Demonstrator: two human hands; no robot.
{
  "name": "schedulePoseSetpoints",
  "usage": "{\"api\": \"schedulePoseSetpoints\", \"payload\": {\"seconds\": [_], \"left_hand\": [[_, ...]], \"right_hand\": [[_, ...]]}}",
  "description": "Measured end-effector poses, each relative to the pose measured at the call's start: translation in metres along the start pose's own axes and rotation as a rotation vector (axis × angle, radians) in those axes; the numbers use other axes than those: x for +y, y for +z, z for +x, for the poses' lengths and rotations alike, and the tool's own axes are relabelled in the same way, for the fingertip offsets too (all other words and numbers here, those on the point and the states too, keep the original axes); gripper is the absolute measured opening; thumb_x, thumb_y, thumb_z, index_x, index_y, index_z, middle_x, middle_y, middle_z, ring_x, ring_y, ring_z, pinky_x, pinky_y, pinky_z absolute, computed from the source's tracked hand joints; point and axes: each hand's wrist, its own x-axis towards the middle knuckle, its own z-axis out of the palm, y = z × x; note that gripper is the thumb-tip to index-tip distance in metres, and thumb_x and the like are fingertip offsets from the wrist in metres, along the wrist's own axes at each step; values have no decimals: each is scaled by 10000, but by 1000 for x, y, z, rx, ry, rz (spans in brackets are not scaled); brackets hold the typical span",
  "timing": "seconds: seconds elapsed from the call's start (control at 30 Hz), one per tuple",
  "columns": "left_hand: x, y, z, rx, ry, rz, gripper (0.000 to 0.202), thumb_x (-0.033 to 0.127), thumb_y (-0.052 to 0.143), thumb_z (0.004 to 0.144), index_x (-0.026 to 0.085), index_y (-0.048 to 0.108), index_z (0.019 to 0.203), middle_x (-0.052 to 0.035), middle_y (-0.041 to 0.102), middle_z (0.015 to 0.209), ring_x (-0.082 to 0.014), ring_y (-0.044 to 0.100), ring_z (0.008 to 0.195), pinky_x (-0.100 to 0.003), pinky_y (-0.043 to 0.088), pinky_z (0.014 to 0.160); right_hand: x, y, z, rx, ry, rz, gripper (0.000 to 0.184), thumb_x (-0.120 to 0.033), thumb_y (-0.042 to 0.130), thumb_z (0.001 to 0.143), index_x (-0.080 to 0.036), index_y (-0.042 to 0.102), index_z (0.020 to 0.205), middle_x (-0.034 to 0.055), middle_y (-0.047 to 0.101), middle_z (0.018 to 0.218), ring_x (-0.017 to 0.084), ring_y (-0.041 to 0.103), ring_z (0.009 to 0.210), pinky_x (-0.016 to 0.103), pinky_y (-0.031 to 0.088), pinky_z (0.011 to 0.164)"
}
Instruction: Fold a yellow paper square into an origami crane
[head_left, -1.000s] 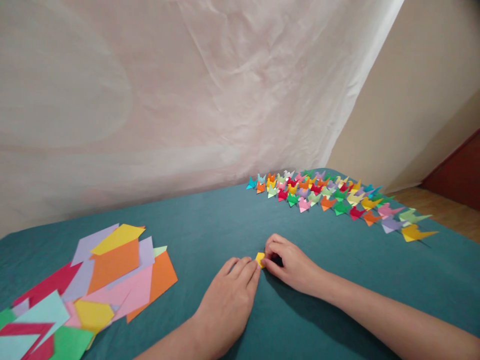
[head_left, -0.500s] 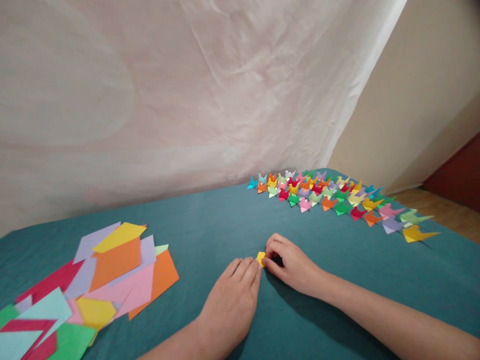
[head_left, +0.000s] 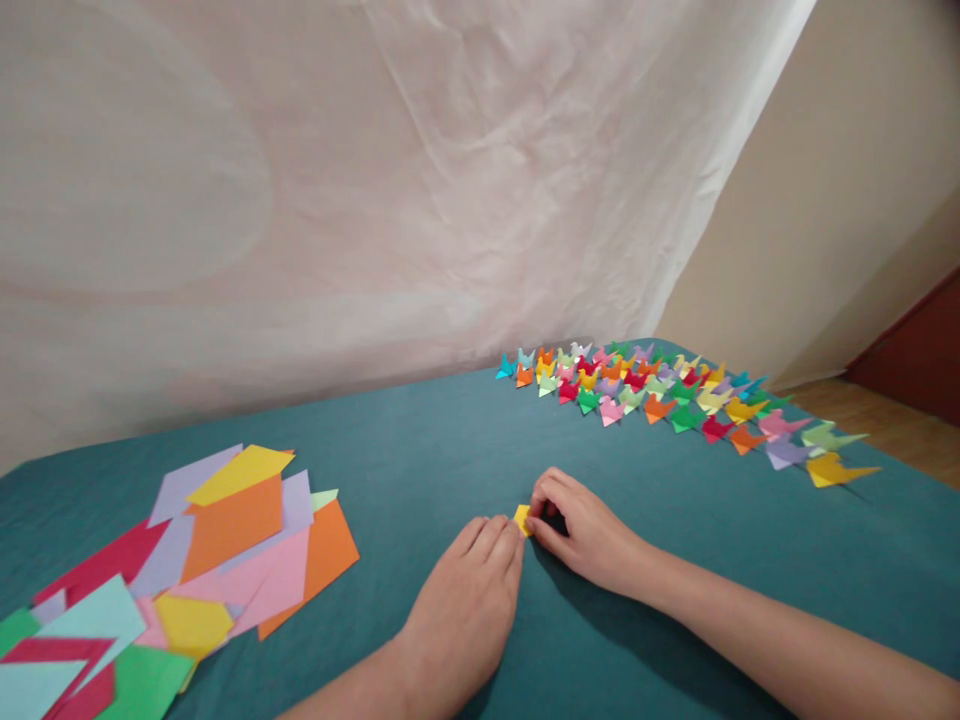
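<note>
A small piece of folded yellow paper (head_left: 522,519) lies on the teal cloth between my two hands, partly covered by them. My left hand (head_left: 472,590) rests palm down, its fingers together and their tips against the paper's left edge. From the other side, my right hand (head_left: 577,525) pinches the paper's right edge between thumb and curled fingers. How much of the paper sits under the fingers is hidden.
Loose sheets of coloured paper (head_left: 236,530) overlap in a pile at the left. Rows of small folded paper birds (head_left: 686,417) stand at the back right. A pale hanging cloth (head_left: 375,200) closes off the far side of the teal-covered table (head_left: 405,440).
Both hands stay at the yellow paper in nearly the same pose. Only a very slight shift of the whole view shows.
</note>
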Motion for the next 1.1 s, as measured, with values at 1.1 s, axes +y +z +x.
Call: {"api": "schedulePoseSetpoints", "payload": {"seconds": [1.1], "left_hand": [[0,0,-1,13,-4,-6,381,164,398,880,83,532,1227,-124,570,1223,-238,489,1135,-368,312,996]], "right_hand": [[15,-6,-15,-44,-459,-493,212,-157,434,928,-147,636,990,86,602,913,174,512,804,315,422,695]]}}
